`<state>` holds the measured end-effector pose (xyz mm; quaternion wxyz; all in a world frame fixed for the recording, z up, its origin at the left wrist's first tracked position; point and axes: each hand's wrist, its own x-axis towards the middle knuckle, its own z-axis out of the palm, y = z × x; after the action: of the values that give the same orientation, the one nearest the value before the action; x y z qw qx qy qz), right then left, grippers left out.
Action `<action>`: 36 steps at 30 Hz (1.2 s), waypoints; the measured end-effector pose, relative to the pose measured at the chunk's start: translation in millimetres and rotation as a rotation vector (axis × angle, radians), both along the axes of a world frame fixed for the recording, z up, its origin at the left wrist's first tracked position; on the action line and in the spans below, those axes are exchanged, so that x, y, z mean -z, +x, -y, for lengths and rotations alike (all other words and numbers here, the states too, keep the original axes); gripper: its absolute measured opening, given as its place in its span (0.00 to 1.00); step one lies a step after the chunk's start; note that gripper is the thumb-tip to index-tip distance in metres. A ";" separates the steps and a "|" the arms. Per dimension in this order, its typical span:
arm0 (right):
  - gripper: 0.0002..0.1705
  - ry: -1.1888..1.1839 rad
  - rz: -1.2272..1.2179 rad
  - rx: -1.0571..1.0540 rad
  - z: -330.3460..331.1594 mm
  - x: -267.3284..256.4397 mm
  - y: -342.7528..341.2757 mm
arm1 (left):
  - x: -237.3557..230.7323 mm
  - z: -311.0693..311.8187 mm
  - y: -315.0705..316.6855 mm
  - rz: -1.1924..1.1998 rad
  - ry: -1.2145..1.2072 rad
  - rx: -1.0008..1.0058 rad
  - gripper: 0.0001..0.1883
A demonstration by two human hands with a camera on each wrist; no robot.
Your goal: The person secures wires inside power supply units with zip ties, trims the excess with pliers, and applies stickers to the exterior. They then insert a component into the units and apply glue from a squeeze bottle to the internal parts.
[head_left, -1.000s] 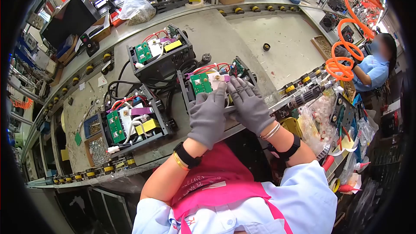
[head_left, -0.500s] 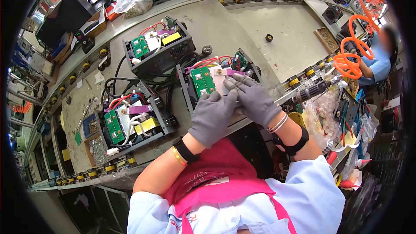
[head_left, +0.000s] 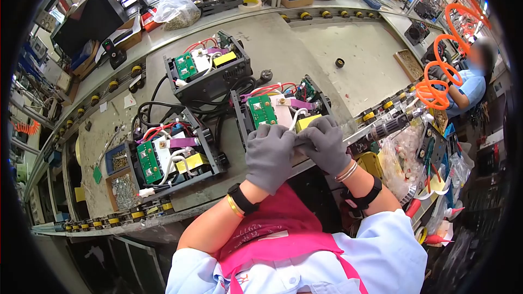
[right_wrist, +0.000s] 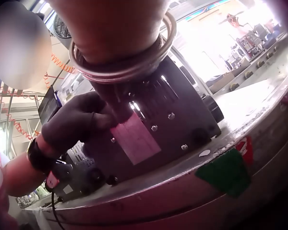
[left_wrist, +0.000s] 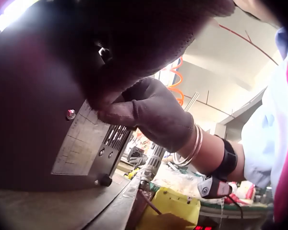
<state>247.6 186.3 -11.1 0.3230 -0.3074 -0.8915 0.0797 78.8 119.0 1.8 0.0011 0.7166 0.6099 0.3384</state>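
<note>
While the left hand and right hand curl at a label, their grip is unclear. Even pressure should prevent creases.

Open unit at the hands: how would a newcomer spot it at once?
Find the grey bench. Of the three open black units standing on it, the wanted unit is nearest the orange coiled hose. It alone has the left hand and right hand at its near edge; the rear unit and left unit stand untouched.
</note>
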 end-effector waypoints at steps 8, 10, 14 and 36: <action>0.14 -0.143 0.280 -0.159 -14.0 -27.3 -9.9 | 4.6 -8.3 -5.1 0.004 -0.029 0.127 0.07; 0.13 -0.153 0.296 -0.208 -19.2 -27.8 -12.0 | 7.7 -6.1 -4.6 -0.060 -0.045 0.102 0.08; 0.16 -0.123 0.447 -0.093 -10.0 -36.9 -18.0 | 18.8 0.4 0.2 -0.121 -0.024 0.077 0.12; 0.09 -0.306 -0.146 -0.384 75.9 -32.3 -213.8 | -0.4 179.8 -186.6 -0.288 -0.020 -0.279 0.16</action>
<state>33.8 110.3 21.2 0.3152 -0.1713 -0.8854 0.2955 -107.8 -60.8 2.1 -0.1260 0.6661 0.7004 0.2233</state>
